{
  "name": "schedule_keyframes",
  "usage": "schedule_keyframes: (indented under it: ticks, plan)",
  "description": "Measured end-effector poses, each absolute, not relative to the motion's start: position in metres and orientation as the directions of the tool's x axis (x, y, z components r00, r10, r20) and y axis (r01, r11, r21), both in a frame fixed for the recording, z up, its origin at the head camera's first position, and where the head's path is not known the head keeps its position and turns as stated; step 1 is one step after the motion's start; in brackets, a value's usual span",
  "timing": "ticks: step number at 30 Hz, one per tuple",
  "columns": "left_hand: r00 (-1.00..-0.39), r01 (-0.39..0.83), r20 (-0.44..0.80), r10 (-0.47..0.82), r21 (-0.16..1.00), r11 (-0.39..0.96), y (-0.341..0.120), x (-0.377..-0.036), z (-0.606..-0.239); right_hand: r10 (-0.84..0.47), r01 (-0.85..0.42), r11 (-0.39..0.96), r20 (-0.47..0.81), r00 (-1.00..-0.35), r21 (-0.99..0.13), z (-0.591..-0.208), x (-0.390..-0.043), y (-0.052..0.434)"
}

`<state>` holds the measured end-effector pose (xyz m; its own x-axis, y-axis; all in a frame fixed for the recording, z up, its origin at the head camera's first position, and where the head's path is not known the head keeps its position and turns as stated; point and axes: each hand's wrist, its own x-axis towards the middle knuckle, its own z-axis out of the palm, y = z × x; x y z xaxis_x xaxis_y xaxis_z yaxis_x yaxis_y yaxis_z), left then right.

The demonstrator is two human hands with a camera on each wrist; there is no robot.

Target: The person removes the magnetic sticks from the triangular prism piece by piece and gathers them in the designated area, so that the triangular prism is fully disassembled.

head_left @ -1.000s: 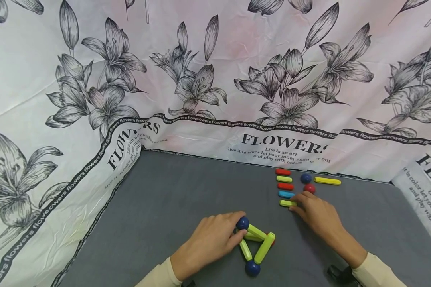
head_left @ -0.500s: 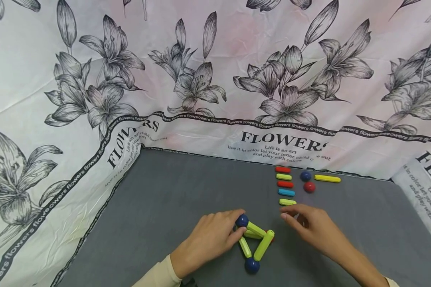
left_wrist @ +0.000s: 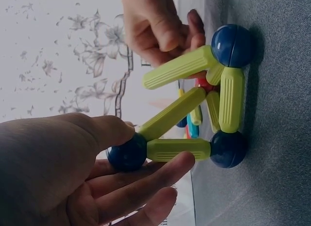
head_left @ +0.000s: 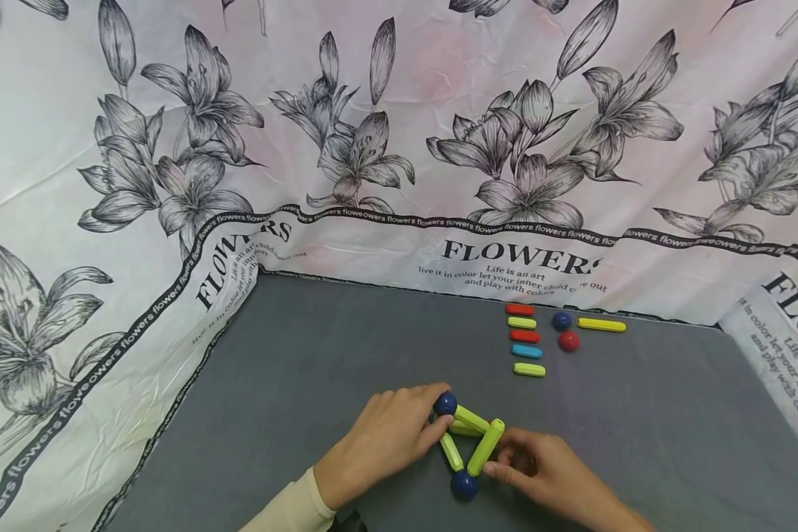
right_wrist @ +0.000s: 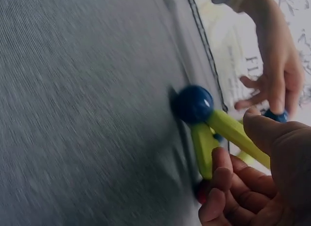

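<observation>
Half a second on, we find the right hand moved from the short sticks to beside the leaning green stick, thumb and fingers parted; the left hand still pinches the upper blue ball of the model standing on the bench.

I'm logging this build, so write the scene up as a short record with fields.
Left hand: grips the top blue ball of the stick-and-ball frame
Right hand: beside the leaning yellow-green stick; contact unclear
Leaning stick: lower end at the near blue ball, upper end free
Loose short sticks: column of five; two red, two yellow-green, one blue
Other loose pieces: dark blue ball, red ball, longer yellow stick
Surface: gray
Backdrop: floral cloth
</observation>
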<state>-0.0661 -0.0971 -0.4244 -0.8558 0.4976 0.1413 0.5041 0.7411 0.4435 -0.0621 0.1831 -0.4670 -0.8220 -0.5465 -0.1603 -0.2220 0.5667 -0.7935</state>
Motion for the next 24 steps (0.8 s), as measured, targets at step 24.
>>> schedule_keyframes:
  ticks: [24]
  plan:
    - [-0.856, 0.508, 0.147, 0.495, 0.418, 0.754, -0.094, -0.065, -0.422, -0.614, -0.377, 0.608, -0.112, -0.782, -0.699, -0.465, -0.042, 0.160]
